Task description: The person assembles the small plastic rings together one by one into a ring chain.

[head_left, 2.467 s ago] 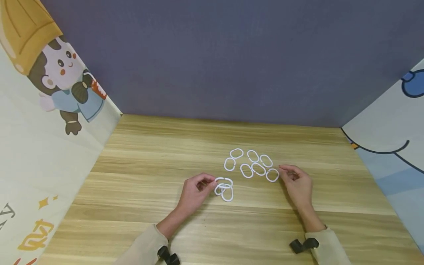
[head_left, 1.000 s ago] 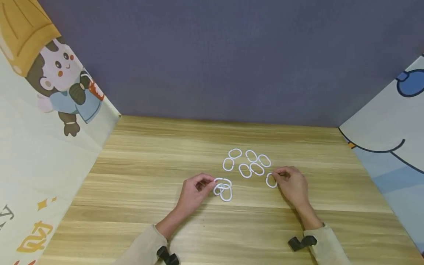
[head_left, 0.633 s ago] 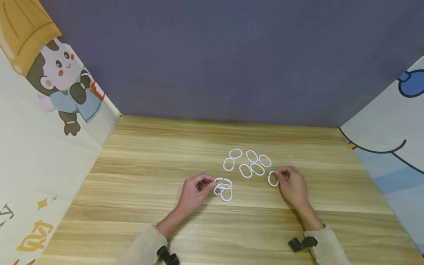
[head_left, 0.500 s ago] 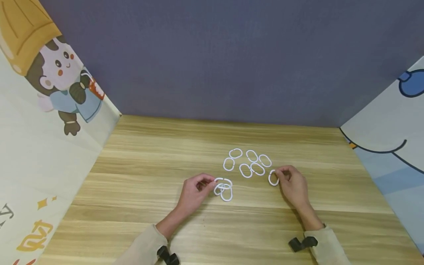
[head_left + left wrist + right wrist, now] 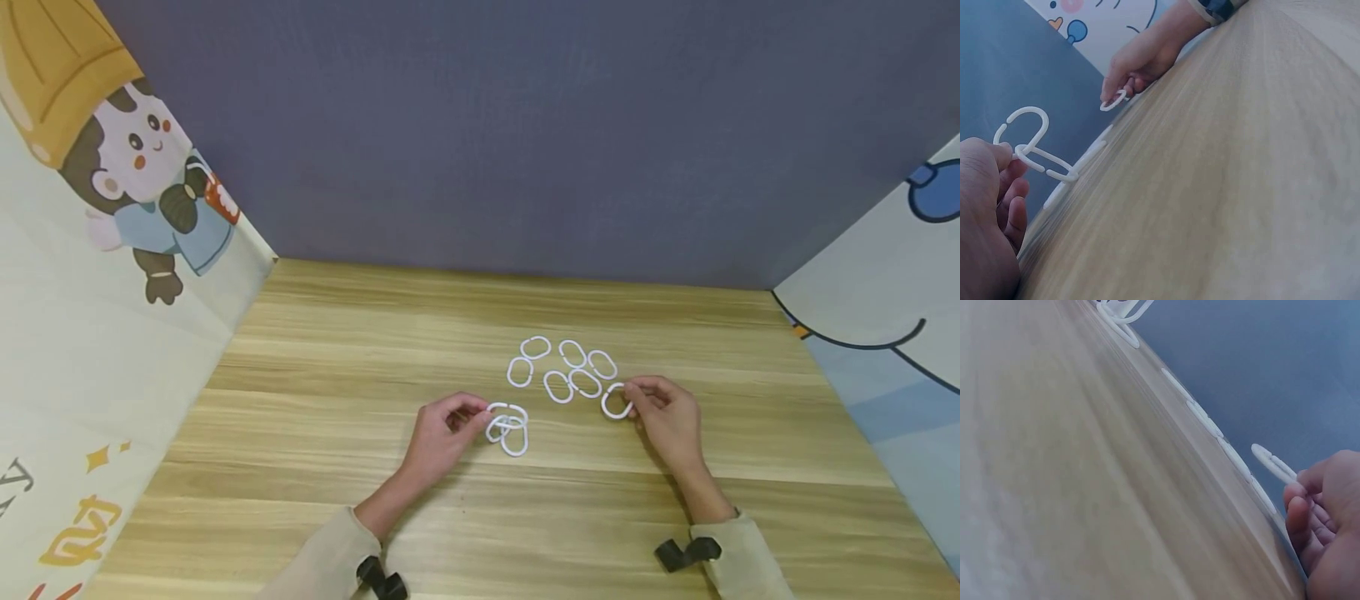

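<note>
My left hand [image 5: 446, 429] pinches a white oval split ring [image 5: 517, 409] between thumb and forefinger. Other white rings [image 5: 514, 455] are linked through it and hang down close over the wooden table. The left wrist view shows the gap in the pinched ring, with a linked ring [image 5: 1060, 178] reaching down near the tabletop. On the right, my right hand [image 5: 671, 421] pinches a single similar ring [image 5: 617, 417] at its edge. In the right wrist view this ring [image 5: 1266, 460] is raised off the table, its small gap visible.
Several loose white rings [image 5: 520, 387] lie flat on the wooden table [image 5: 480, 533], between and beyond the hands, some touching each other. A dark blue-grey panel [image 5: 480, 142] stands behind. Printed panels [image 5: 67, 333] flank both sides. Black devices [image 5: 687, 553] sit at both wrists.
My right hand, first touching the rightmost ring on the table, has pinched it, drawn it slightly nearer, then raised and turned it. My left hand keeps holding the linked rings in place.
</note>
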The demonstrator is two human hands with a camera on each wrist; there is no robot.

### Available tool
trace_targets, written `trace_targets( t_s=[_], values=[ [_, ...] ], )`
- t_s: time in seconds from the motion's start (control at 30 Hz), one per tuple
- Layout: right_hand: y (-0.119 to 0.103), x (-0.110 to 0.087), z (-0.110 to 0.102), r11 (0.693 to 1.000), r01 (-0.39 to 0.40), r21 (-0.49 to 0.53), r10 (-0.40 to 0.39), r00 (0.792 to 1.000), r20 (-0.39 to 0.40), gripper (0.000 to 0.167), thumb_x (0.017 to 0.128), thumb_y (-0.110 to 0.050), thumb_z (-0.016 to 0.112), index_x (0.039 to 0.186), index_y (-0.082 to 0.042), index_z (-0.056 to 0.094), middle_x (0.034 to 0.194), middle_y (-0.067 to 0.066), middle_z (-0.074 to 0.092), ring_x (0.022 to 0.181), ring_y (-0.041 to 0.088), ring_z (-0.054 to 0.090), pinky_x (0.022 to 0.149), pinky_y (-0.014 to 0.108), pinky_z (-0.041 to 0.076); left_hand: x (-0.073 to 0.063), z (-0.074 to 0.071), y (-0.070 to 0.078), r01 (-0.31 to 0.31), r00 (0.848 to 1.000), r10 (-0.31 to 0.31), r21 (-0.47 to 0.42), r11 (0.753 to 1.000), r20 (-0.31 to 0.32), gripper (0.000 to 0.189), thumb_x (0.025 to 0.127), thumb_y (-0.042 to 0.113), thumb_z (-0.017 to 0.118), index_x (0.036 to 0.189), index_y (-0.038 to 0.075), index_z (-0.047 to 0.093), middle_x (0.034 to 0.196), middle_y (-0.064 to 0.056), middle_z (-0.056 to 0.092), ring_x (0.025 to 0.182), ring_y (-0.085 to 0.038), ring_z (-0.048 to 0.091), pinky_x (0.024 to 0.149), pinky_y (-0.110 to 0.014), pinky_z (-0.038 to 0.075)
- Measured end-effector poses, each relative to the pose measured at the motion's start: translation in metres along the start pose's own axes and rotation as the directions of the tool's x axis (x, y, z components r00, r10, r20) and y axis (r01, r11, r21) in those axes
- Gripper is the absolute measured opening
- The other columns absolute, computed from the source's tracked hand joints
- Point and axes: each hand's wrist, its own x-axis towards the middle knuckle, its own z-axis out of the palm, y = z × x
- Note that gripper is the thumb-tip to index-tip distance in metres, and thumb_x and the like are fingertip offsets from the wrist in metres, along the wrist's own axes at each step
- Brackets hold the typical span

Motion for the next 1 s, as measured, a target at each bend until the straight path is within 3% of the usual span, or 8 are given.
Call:
trace_targets(
  t_s=[0.5, 1.0],
  values=[
    [-0.010, -0.007, 0.008, 0.990, -0.082, 0.117, 0.079, 0.996, 0.029, 0.018, 0.103, 0.005, 0.072, 0.112, 0.021, 0.068, 0.073, 0.000, 0.071, 0.054, 0.008, 0.060, 0.046, 0.021, 0.051, 0.000, -0.001, -0.001, -0.017, 1.000, 0.016, 0.030, 0.999, 0.003, 0.010, 0.098, 0.007, 0.084, 0.106, 0.002, 0.082, 0.095, -0.010, 0.080, 0.079, -0.009, 0.066, 0.072, -0.021, 0.056],
    [-0.038, -0.028, 0.021, 0.987, -0.031, 0.161, 0.020, 0.997, 0.069, 0.012, 0.099, 0.011, 0.072, 0.105, 0.021, 0.070, 0.071, 0.005, 0.073, 0.051, 0.009, 0.059, 0.045, 0.021, 0.051, -0.001, -0.001, -0.001, -0.035, 0.999, 0.035, 0.019, 0.999, 0.001, 0.011, 0.099, 0.009, 0.084, 0.106, 0.001, 0.082, 0.096, -0.012, 0.080, 0.080, -0.008, 0.066, 0.073, -0.021, 0.056]
  ],
)
